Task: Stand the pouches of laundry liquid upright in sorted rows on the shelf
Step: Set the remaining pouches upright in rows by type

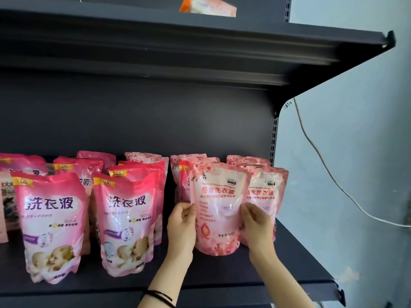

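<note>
A pale pink floral pouch (219,210) stands upright on the dark shelf (222,276), right of centre. My left hand (181,225) pinches its left edge and my right hand (255,223) grips its right edge. Close beside it on the right stands a matching floral pouch (266,192), partly hidden by my right hand. More floral pouches (246,162) line up behind these two. To the left, two rows of bright pink pouches with a baby picture stand upright, fronted by one pouch (52,225) and another (126,223).
An upper shelf (200,52) overhangs the pouches, with an orange and white pack (208,6) on top. The shelf ends at the right upright (274,134); beyond it is a pale wall with a hanging white cable (322,165). Bare shelf lies in front of the pouches.
</note>
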A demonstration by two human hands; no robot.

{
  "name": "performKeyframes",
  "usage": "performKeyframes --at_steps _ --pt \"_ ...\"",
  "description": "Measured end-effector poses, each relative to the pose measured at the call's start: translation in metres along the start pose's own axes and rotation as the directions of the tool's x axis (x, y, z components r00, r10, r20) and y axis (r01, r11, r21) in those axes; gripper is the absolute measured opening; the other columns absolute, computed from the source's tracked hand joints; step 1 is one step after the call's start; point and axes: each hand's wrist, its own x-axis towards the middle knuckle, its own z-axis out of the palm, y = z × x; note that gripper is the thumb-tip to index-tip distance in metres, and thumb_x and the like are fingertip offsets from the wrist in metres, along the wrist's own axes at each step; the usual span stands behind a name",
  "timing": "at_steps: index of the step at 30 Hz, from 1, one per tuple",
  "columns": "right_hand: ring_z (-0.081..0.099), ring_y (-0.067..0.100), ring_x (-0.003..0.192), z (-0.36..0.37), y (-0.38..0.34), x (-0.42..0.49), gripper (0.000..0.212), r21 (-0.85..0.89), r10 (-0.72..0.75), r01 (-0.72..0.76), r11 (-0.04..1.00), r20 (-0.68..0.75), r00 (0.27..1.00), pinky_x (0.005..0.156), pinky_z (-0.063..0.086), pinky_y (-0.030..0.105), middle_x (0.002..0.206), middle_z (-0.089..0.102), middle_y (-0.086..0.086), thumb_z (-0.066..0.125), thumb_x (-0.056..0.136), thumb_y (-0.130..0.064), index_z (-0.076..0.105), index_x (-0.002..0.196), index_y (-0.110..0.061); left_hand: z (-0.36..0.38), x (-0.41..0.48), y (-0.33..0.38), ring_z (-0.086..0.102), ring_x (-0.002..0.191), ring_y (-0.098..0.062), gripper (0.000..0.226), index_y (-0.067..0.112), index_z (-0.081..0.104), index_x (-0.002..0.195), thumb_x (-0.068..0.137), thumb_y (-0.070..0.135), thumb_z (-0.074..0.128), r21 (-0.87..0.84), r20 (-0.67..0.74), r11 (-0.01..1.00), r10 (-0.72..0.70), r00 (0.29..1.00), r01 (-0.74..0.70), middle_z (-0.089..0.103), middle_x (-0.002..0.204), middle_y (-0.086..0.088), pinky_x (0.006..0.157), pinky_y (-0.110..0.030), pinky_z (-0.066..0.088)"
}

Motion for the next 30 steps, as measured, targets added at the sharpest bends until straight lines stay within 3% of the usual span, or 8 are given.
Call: performKeyframes --at_steps 4,9,13,16,18,22,26,30 --pt "0.055 0.018 0.063 -0.050 0.004 0.008 0.023 -0.050 -0.012 0.011 0.999 -0.009 1.000 0.063 0.047 0.038 0.070 0.068 0.003 0.052 0.096 -0.011 0.071 0.084 -0.014 0.029 -0.023 -0.008 0.063 0.097 -0.024 0.007 0.014 0.061 0.088 0.093 0.018 0.057 -0.076 0.120 0.992 -0.087 0.989 0.096 0.066 0.099 -0.010 0.091 -0.045 0.052" --pt "0.049 0.020 0.061 -0.092 0.022 0.014 0.030 -0.099 -0.024 0.019 0.995 -0.049 0.998 0.060 0.041 0.037 0.065 0.063 0.010 0.052 0.095 -0.011 0.069 0.073 -0.021 0.061 -0.049 -0.017 0.063 0.099 -0.025 0.010 0.014 0.059 0.085 0.093 0.018 0.057 -0.073 0.203 0.988 -0.118 0.972 0.135 0.066 0.097 -0.008 0.094 -0.048 0.050" --pt "0.052 0.019 0.061 -0.101 0.033 0.015 0.028 -0.116 -0.031 0.025 0.993 -0.051 0.998 0.061 0.046 0.042 0.059 0.062 -0.002 0.051 0.097 -0.013 0.068 0.077 -0.022 0.074 -0.058 -0.017 0.060 0.091 -0.019 0.010 0.017 0.058 0.085 0.095 0.019 0.054 -0.013 0.167 0.999 -0.045 0.985 0.048 0.064 0.093 -0.005 0.083 -0.034 0.052" --pt "0.061 0.019 0.065 -0.108 0.033 0.012 0.023 -0.176 -0.025 0.028 0.984 0.019 1.000 0.068 0.053 0.048 0.065 0.067 -0.004 0.052 0.095 -0.010 0.066 0.086 -0.026 0.071 -0.067 -0.017 0.062 0.091 0.000 0.004 0.024 0.060 0.092 0.093 0.022 0.057 -0.004 0.148 1.000 -0.001 0.989 0.002 0.066 0.096 0.008 0.072 -0.012 0.046" --pt "0.069 0.017 0.074 -0.116 0.034 0.008 0.027 -0.227 -0.003 0.019 0.974 0.071 0.997 0.073 0.056 0.039 0.073 0.073 -0.005 0.055 0.092 -0.007 0.064 0.093 -0.032 0.065 -0.074 -0.023 0.062 0.090 0.011 0.014 0.031 0.058 0.102 0.090 0.025 0.062 0.055 0.221 0.998 0.010 0.975 -0.023 0.066 0.099 0.015 0.071 -0.005 0.047" --pt "0.068 -0.003 0.070 -0.125 0.040 0.002 0.029 -0.320 -0.008 0.042 0.947 0.110 0.994 0.064 0.049 0.011 0.073 0.073 -0.020 0.059 0.088 -0.001 0.071 0.082 -0.027 0.062 -0.082 -0.043 0.064 0.105 -0.001 0.047 0.021 0.053 0.129 0.085 0.025 0.069 0.193 0.295 0.980 -0.012 0.955 -0.047 0.067 0.117 0.003 0.089 -0.012 0.049" --pt "0.069 0.007 0.067 -0.127 0.050 0.004 0.036 -0.355 -0.007 0.016 0.935 0.024 1.000 0.065 0.054 0.026 0.068 0.072 -0.014 0.057 0.086 0.001 0.070 0.073 -0.029 0.076 -0.087 -0.048 0.061 0.111 -0.006 0.049 0.019 0.051 0.132 0.086 0.022 0.068 0.190 0.271 0.981 -0.005 0.963 -0.049 0.064 0.123 0.001 0.093 -0.014 0.047" --pt "0.070 0.008 0.066 -0.129 0.055 0.014 0.028 -0.362 -0.018 0.019 0.932 0.006 1.000 0.064 0.053 0.023 0.066 0.072 -0.015 0.058 0.085 0.003 0.073 0.080 -0.020 0.085 -0.086 -0.049 0.062 0.111 -0.007 0.048 0.021 0.051 0.130 0.086 0.024 0.068 0.197 0.259 0.979 0.004 0.966 -0.057 0.064 0.123 0.000 0.094 -0.015 0.048"
